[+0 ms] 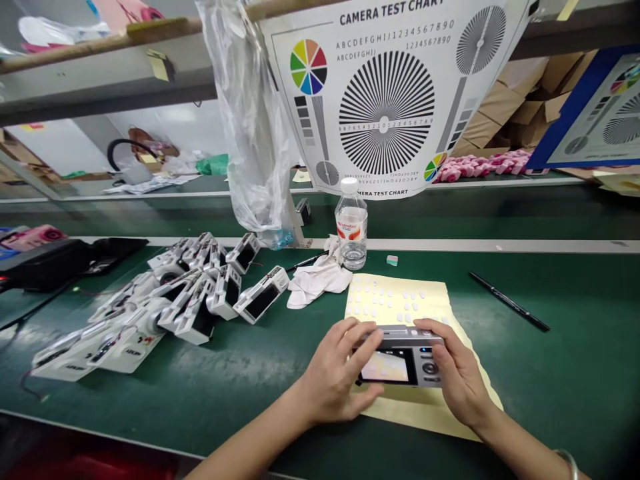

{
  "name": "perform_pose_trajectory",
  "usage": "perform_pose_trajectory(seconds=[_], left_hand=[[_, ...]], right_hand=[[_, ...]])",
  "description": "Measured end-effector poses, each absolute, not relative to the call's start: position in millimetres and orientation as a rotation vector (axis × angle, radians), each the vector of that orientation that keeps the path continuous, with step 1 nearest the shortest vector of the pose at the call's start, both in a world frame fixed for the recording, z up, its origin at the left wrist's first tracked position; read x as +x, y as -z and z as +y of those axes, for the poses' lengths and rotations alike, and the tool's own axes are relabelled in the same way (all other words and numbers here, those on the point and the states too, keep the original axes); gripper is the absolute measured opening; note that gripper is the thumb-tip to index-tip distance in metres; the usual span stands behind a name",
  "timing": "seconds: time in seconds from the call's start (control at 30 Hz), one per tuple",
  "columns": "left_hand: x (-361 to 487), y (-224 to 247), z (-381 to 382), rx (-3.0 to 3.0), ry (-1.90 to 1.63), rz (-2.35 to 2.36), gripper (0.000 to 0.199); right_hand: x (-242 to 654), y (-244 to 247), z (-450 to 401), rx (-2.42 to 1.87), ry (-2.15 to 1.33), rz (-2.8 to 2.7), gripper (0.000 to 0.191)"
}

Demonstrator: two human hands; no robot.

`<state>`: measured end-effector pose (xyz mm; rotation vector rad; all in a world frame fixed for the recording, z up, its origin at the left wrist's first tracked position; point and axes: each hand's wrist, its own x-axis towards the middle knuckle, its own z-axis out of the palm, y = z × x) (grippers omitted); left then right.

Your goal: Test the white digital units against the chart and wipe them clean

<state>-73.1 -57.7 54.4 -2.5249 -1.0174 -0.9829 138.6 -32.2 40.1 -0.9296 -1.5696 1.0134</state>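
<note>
A silver digital camera point(400, 335) is held level between my two hands, its lit screen point(384, 367) facing me. My left hand point(345, 370) grips the camera's left end, fingers over the top and front edge, thumb below. On the other end, my right hand point(460, 373) has its thumb beside the buttons and its index finger along the top. Beneath the camera lies a yellow sheet point(430, 407) bearing several small pale pieces point(407, 307). The camera's far side is hidden from me.
Several white camera bodies point(263, 297) lie piled at left. A bottle point(353, 230) and a crumpled white cloth point(320, 280) stand behind the sheet. A black pen point(509, 301) lies at right. The camera test chart point(385, 150) hangs ahead, beside a plastic bag point(250, 120).
</note>
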Motion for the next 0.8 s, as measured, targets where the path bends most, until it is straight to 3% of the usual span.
perform_pose_trajectory(seconds=[0.1,0.3,0.4,0.47,0.6,0.8], left_hand=[[-66.4,-60.8,-58.8,-2.422,0.731,-1.023,0.072],[-46.0,-83.0,-64.9,-2.540,0.155,-1.286,0.093],[-49.3,-114.7,-63.2,-2.783,0.138,-1.465,0.101],[-61.7,-133.9,-54.5,-3.014,0.323,-1.576,0.098],[-93.3,-140.2,-32.0,-3.569,0.964,-1.749,0.070],[-100.7,-102.0,-53.7,-3.349,1.955,-1.866,0.089]], right_hand=[[135.7,-41.7,-31.8,-0.976,-1.041,-1.586,0.038],[132.9,-55.1,-32.6,-1.010,-1.350,-1.558,0.043],[135.7,-63.3,-34.0,-1.005,-1.473,-1.511,0.044],[138.1,-67.1,-36.4,-0.966,-1.563,-1.521,0.044],[142.5,-72.4,-45.4,-0.861,-1.741,-1.487,0.044],[147.3,-76.6,-58.6,-0.855,-1.675,-1.356,0.046]])
